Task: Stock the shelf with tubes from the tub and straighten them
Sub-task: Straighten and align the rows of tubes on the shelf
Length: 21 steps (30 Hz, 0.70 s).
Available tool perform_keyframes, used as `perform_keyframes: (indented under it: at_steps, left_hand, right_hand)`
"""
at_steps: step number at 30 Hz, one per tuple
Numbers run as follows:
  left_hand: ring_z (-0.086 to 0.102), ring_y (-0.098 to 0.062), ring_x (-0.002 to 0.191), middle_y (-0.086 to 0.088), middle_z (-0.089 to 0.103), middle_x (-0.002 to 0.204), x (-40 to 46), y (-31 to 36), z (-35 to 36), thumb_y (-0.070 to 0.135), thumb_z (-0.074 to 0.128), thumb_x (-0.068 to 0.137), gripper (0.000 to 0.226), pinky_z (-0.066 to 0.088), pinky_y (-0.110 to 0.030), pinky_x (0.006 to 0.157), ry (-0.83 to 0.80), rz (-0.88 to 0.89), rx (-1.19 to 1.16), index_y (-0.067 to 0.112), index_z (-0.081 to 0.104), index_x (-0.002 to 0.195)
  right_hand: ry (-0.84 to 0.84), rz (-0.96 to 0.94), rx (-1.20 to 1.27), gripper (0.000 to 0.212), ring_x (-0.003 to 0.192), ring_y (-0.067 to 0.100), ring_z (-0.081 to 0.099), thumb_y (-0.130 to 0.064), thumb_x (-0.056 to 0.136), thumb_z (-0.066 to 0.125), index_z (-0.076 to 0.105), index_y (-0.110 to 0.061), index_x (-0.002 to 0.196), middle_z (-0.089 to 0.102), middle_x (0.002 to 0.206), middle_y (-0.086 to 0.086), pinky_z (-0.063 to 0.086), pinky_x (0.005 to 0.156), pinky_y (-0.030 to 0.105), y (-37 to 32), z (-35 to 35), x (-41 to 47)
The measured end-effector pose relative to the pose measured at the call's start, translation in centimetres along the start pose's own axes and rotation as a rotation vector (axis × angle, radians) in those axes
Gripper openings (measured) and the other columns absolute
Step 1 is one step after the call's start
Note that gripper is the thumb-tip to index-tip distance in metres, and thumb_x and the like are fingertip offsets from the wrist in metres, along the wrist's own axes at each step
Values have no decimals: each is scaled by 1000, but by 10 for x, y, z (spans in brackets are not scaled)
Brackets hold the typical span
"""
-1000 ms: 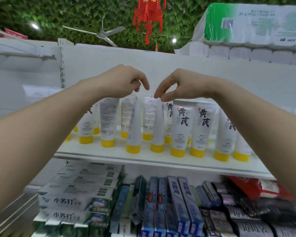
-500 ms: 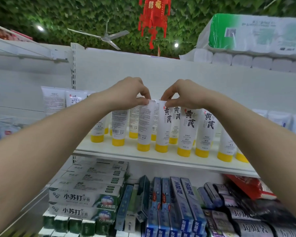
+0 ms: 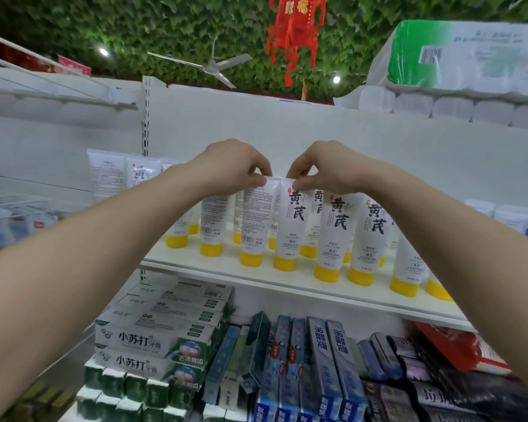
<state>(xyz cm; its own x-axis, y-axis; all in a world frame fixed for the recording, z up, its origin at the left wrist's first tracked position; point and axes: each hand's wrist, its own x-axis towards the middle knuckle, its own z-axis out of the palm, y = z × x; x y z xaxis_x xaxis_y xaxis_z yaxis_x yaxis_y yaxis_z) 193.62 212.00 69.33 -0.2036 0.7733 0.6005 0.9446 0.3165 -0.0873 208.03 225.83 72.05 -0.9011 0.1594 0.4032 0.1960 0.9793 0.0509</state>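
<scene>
Several white tubes with yellow caps stand cap-down in rows on the white shelf (image 3: 333, 292). My left hand (image 3: 232, 164) pinches the top seam of a tube that shows its back label (image 3: 252, 220). Right beside it, my right hand (image 3: 323, 167) pinches the top of a tube with black characters facing front (image 3: 291, 226). Both tubes stand in the front row, touching each other. More front-facing tubes (image 3: 333, 236) stand to the right. The tub is not in view.
Boxed toothpaste (image 3: 153, 342) is stacked on the lower shelf, with dark boxes (image 3: 424, 370) to the right. Packs of toilet paper (image 3: 470, 56) sit on top of the unit. A shelf upright (image 3: 146, 117) stands at left, with more tubes (image 3: 107, 175) beyond it.
Both hands came down from above the row and took hold of the tops of two neighbouring front tubes. The view has shifted so the shelf sits further right.
</scene>
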Motion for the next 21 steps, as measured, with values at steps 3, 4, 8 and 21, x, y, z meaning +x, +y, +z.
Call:
perform_keyframes:
  at_steps: [3, 4, 8, 21]
  left_hand:
    - [55, -22, 94, 8, 65, 90, -3, 2, 3, 39, 45, 93, 22, 47, -42, 87, -11, -52, -13, 33, 67, 96]
    - [56, -24, 94, 6, 66, 91, -5, 3, 3, 44, 39, 91, 29, 47, -43, 87, -19, -72, -28, 30, 65, 91]
    - [56, -20, 86, 6, 66, 91, -13, 6, 2, 66, 35, 85, 51, 46, -36, 81, -17, -113, -80, 27, 67, 93]
    - [58, 1, 98, 16, 67, 101, -6, -19, -3, 19, 69, 84, 17, 42, -19, 84, -82, 51, -275, 30, 71, 97]
  right_hand:
    - [4, -10, -6, 22, 86, 10, 58, -23, 87, 69, 72, -21, 108, 70, 101, -5, 40, 77, 21, 2, 0, 1]
    - [5, -11, -8, 23, 87, 9, 58, -23, 87, 69, 72, -21, 109, 70, 102, -5, 40, 78, 21, 2, 0, 1]
    - [0, -15, -12, 23, 87, 9, 57, -24, 88, 68, 71, -21, 111, 70, 103, -6, 39, 78, 21, 1, 0, 0]
    - [-78, 46, 57, 21, 84, 6, 63, -25, 85, 69, 72, -26, 106, 69, 92, -15, 51, 80, 26, 3, -3, 7]
